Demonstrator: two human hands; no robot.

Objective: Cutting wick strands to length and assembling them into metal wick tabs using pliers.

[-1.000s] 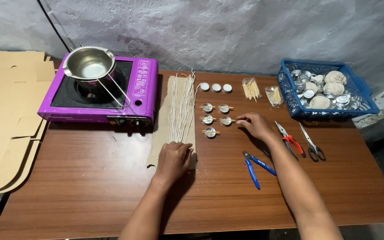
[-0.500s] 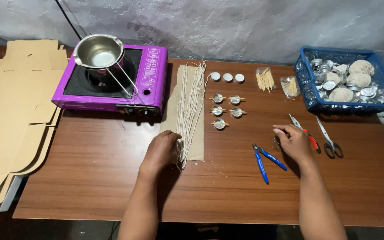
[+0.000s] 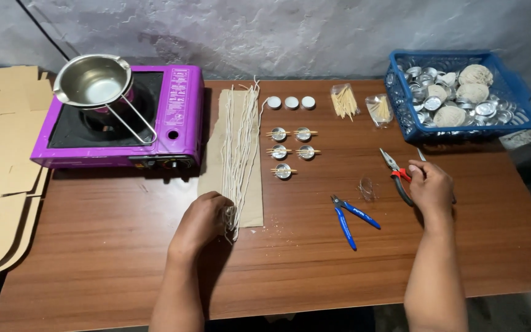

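Red-handled pliers (image 3: 399, 177) under my right hand (image 3: 431, 187), fingers curling on – left hand (image 3: 204, 218) pins the wicks (image 3: 239, 144) flat, steadying them

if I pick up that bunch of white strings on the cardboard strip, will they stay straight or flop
The white strings look thin and slightly wavy, so they would probably droop. They lie loose, so some may slip free. The left hand rests on their near ends, which fray past the cardboard strip.

table (image 3: 124, 246): glossy wood-grain | pot (image 3: 92, 80): shiny metal | basket (image 3: 523, 117): blue plastic | strings (image 3: 241, 141): matt cotton
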